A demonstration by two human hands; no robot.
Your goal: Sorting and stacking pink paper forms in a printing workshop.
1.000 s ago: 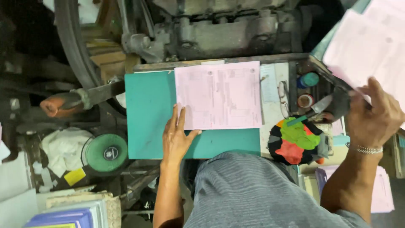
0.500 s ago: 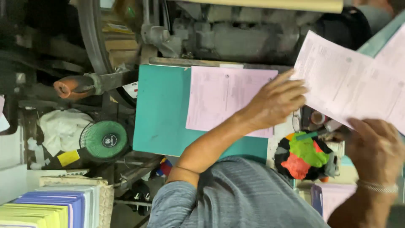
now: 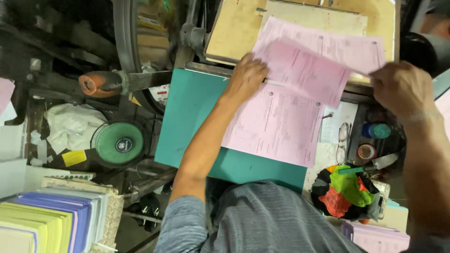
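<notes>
My left hand (image 3: 246, 77) pinches the left edge of a loose pink printed sheet (image 3: 304, 70), which hangs tilted above a stack of pink sheets (image 3: 276, 126). The stack lies on a teal board (image 3: 192, 112). Another pink sheet (image 3: 337, 44) lies on the tan wooden board (image 3: 234, 28) of the press behind. My right hand (image 3: 401, 89) is at that sheet's right corner, fingers closed on its edge. My forearms and a grey striped shirt fill the lower middle.
An orange-handled lever (image 3: 98, 83) and a dark flywheel stand at the left, with a small green fan (image 3: 118, 143) below. Eyeglasses (image 3: 343, 140), a blue-lidded jar (image 3: 375, 130) and a multicoloured rag (image 3: 347, 192) sit to the right. Stacked coloured paper (image 3: 42, 220) fills the bottom left.
The view has tilted up toward the press board. My left hand rose from the stack with a pink sheet. My right hand swung in from the right to the sheet on the tan board.
</notes>
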